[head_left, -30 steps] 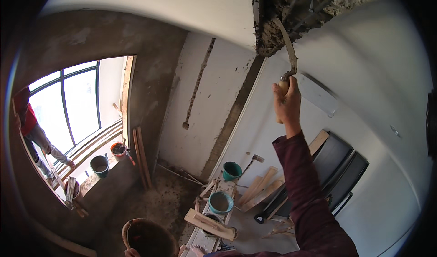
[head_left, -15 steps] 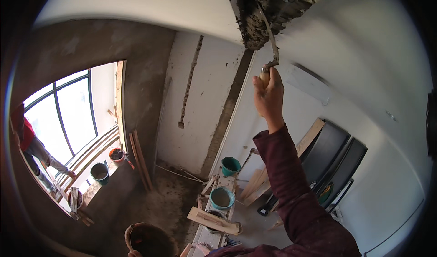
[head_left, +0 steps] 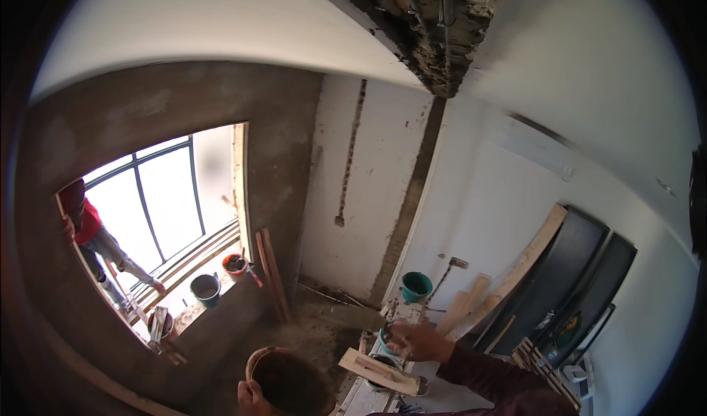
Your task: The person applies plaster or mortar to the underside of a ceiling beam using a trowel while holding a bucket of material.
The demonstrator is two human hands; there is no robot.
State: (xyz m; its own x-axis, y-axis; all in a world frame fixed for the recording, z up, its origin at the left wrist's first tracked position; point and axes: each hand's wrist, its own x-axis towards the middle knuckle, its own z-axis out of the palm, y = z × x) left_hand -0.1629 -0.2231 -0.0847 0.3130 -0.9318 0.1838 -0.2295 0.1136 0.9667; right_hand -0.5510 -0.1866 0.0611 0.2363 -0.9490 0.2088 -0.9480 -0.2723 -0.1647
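My left hand grips the near-left rim of a dark round bucket low in the view. My right hand is closed, low over the plank, in front of a turquoise bucket; the trowel it held a moment ago is mostly hidden by the fingers. Just below that hand, a wooden float lies across another dark bucket. Overhead, a rough opening in the ceiling shows pipes and crumbly mortar.
A green bucket stands farther along the narrow plank. Dark panels and boards lean against the right wall. At the left, a person in red is by the window, with buckets on its sill.
My right hand has come down from the ceiling opening to the buckets on the plank. The view has tilted, so the room appears shifted right and lower. My left hand keeps the bucket.
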